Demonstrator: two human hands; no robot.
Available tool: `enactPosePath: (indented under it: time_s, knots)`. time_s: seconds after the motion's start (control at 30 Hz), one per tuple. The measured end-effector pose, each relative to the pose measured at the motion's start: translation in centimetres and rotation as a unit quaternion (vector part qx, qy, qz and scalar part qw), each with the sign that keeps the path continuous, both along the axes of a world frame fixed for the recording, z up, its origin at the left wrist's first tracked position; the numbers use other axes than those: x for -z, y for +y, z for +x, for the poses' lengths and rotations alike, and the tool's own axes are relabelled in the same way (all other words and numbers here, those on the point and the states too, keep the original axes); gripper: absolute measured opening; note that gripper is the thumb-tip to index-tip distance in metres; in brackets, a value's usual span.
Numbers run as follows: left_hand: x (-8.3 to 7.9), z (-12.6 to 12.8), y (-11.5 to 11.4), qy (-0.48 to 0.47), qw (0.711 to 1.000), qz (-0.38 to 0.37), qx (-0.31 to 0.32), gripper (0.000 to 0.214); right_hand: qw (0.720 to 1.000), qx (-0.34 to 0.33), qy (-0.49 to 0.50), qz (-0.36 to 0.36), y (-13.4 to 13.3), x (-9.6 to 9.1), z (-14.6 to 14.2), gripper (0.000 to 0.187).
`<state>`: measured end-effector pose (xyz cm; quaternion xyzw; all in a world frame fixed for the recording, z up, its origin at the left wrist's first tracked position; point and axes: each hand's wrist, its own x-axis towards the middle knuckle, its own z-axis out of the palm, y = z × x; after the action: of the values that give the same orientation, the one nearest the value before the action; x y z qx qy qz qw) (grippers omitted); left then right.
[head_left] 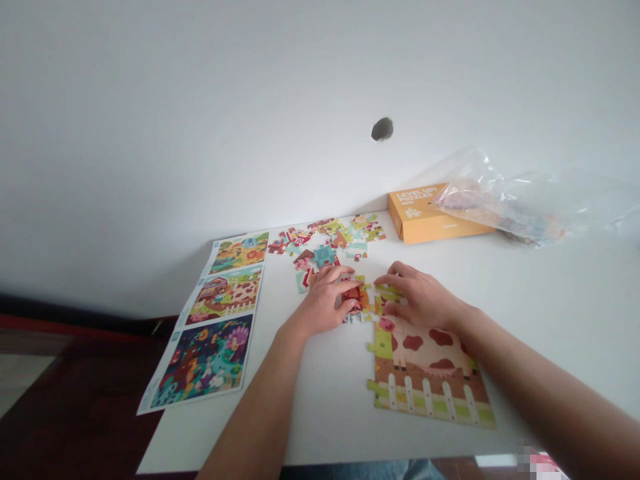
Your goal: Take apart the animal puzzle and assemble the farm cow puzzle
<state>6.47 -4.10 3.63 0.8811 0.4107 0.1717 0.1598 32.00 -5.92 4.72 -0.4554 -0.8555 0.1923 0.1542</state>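
My left hand [323, 301] rests its fingertips on a red barn puzzle piece [352, 299], near the top of a partly joined cardboard farm jigsaw [425, 373]. My right hand [419, 297] grips a yellow-green puzzle piece [388, 293] from the other side. The joined section shows a spotted cow above a white fence. Beyond my hands lies a scattered group of loose puzzle pieces [327, 240]. Printed puzzle picture sheets [215, 320] lie to the left, showing several colourful scenes.
An orange "Level Up Puzzles" box [425, 213] and a crumpled clear plastic bag [505, 203] lie at the far side of the white table [550, 313]. A white wall [200, 133] with a small dark hole [382, 129] rises behind. Dark flooring shows beyond the table's left edge.
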Motion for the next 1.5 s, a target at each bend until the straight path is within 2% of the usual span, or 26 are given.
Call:
enactPosePath:
  time_s: [0.23, 0.4, 0.63, 0.83, 0.93, 1.07, 1.2, 1.33, 1.43, 1.5]
  knots:
    - [0.3, 0.1, 0.3, -0.019, 1.000, 0.006, 0.004, 0.035, 0.999, -0.021, -0.011, 0.027, -0.9, 0.1, -2.2, 0.050]
    - [1.1, 0.1, 0.8, -0.046, 0.999, 0.019, 0.006, 0.042, 0.999, -0.010, -0.016, 0.045, -1.2, 0.2, -3.8, 0.033]
    - [1.6, 0.0, 1.0, -0.059, 0.998, 0.032, 0.009, 0.041, 0.998, -0.024, -0.016, 0.061, -1.1, 0.1, -4.0, 0.037]
    - [1.6, 0.0, 1.2, -0.089, 0.996, 0.027, 0.003, 0.035, 0.994, -0.058, 0.016, 0.093, -0.6, 0.7, -3.9, 0.021]
    - [1.5, 0.0, 1.3, -0.115, 0.993, 0.011, -0.013, 0.027, 0.985, -0.096, 0.047, 0.134, -0.4, 1.0, -3.8, 0.016]
    - [1.5, -0.1, 1.6, -0.141, 0.987, -0.026, -0.074, 0.021, 0.970, -0.133, 0.071, 0.192, -0.1, 0.8, -3.8, 0.024]
    - [1.7, -0.6, 1.9, -0.162, 0.977, -0.035, -0.133, 0.020, 0.962, -0.109, 0.102, 0.231, -0.1, 0.4, -3.8, 0.029]
    - [1.0, -0.7, 1.4, -0.229, 0.959, -0.011, -0.165, 0.021, 0.953, -0.032, 0.153, 0.258, -0.1, 0.2, -3.3, 0.021]
    - [0.1, -0.5, 0.6, -0.292, 0.941, -0.094, -0.141, 0.029, 0.948, 0.004, 0.189, 0.258, -0.1, 0.1, -2.9, 0.015]
    - [-0.3, -0.3, 0.2, -0.282, 0.948, -0.110, -0.103, 0.032, 0.947, 0.018, 0.209, 0.242, 0.0, 0.1, -2.9, 0.015]
